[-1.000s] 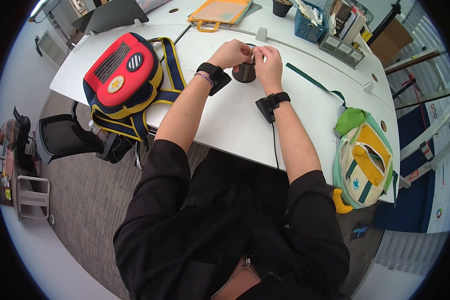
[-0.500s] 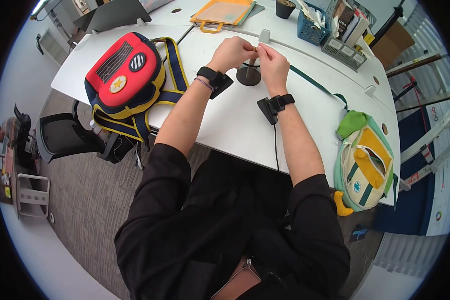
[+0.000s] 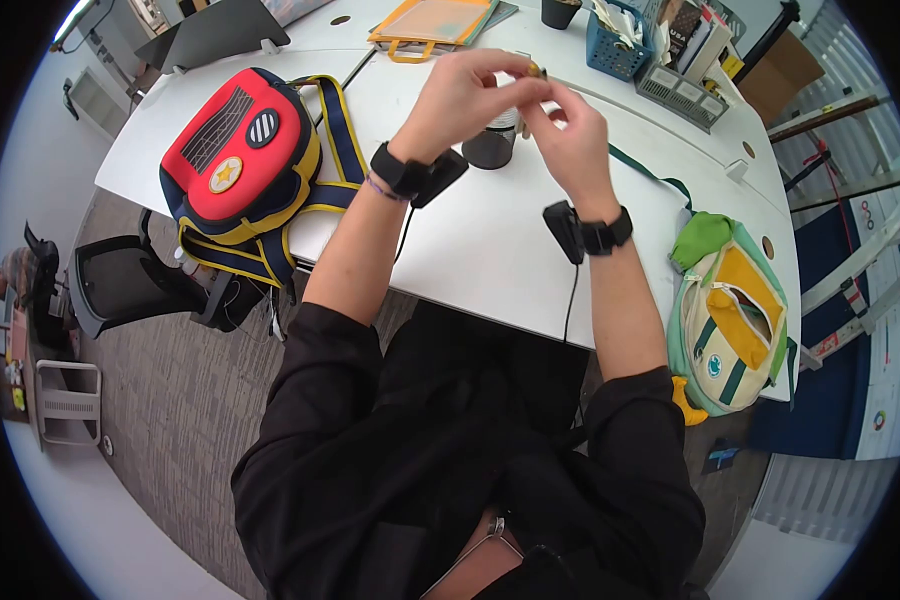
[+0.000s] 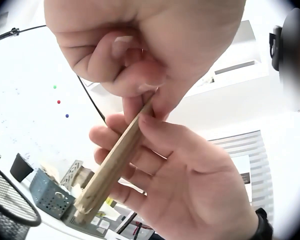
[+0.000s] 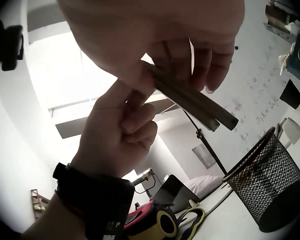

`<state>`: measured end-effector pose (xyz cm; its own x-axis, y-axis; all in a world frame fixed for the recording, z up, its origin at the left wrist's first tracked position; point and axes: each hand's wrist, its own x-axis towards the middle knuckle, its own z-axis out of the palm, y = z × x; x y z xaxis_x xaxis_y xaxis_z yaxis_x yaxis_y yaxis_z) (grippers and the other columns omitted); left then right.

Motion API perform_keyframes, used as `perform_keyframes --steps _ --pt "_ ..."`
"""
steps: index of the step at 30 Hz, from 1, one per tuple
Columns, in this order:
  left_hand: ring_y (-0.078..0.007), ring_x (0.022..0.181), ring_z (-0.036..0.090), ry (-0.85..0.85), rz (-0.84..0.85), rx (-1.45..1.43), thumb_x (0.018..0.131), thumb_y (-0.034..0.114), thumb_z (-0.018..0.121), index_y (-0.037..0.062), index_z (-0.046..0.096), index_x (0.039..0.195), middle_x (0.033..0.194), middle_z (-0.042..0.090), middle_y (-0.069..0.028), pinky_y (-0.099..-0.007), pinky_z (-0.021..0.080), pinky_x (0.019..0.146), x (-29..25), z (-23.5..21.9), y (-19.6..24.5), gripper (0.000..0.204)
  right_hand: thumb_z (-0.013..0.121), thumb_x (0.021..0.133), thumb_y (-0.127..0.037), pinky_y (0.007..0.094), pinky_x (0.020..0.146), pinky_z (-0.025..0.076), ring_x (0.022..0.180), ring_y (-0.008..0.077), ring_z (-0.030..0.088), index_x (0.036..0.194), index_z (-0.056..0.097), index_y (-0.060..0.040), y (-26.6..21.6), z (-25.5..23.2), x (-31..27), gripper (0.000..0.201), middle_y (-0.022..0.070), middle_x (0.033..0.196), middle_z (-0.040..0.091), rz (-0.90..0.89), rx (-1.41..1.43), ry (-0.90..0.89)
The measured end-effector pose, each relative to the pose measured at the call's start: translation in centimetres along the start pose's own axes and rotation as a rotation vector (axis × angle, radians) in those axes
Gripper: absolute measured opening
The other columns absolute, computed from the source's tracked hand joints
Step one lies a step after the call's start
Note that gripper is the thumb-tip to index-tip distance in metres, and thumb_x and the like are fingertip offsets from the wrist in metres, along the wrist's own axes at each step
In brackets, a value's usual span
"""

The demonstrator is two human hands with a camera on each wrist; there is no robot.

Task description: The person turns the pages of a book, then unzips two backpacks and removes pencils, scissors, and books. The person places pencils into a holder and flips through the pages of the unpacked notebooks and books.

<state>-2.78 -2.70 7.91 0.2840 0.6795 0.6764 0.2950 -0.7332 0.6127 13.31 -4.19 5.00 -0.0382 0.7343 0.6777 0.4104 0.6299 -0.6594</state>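
In the head view my left hand [image 3: 460, 105] and right hand [image 3: 575, 145] meet fingertip to fingertip above the table. Between them is a bundle of two slim wooden sticks [image 4: 112, 167], pale brown, with rough, blunt ends in the left wrist view. My left thumb and fingers pinch one end of the sticks. The right thumb presses against them along their length, with the right fingers behind. Lying side by side, the sticks [image 5: 190, 102] slant downward in the right wrist view. A black mesh pen cup [image 3: 488, 152] stands upright on the table just below the hands.
On the white table [image 3: 490, 245], a red and navy backpack [image 3: 240, 150] lies left and a green and cream backpack [image 3: 725, 315] right. Its strap [image 3: 650, 175] runs along the tabletop. Farther back are a blue basket [image 3: 618, 55], a grey book holder [image 3: 678, 95] and a yellow-edged folder [image 3: 435, 22].
Both hands have risen away from the pen cup, toward the camera, with the sticks between them. The right wrist has shifted to the right. The cup remains on the table.
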Motion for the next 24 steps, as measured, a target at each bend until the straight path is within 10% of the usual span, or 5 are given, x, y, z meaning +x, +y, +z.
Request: perform_keyframes --steps 9,24 --pt "-0.0033 0.064 0.053 -0.412 -0.006 -0.243 0.083 0.011 0.072 0.0034 0.071 0.097 0.079 0.068 -0.0004 -0.0194 0.042 0.056 -3.9 1.6 3.6 0.016 0.068 0.083 -0.014 0.0375 0.059 0.046 0.063 0.0281 0.058 0.085 0.064 -0.0018 -5.3 -8.8 -8.7 0.013 0.0112 0.069 0.062 -0.064 -0.455 -0.304" --pt "-0.0156 0.102 0.062 -0.032 -0.271 -0.358 0.095 0.009 0.057 -0.005 0.058 0.114 0.105 0.065 -0.0099 -0.0268 0.045 0.092 -3.5 3.4 -8.4 0.024 0.067 0.078 -0.012 0.0356 0.069 0.05 0.078 0.0244 0.062 0.098 0.065 -0.0063 -0.3 -30.4 -20.5 0.021 0.0053 0.089 0.064 0.031 -1.385 -0.288"
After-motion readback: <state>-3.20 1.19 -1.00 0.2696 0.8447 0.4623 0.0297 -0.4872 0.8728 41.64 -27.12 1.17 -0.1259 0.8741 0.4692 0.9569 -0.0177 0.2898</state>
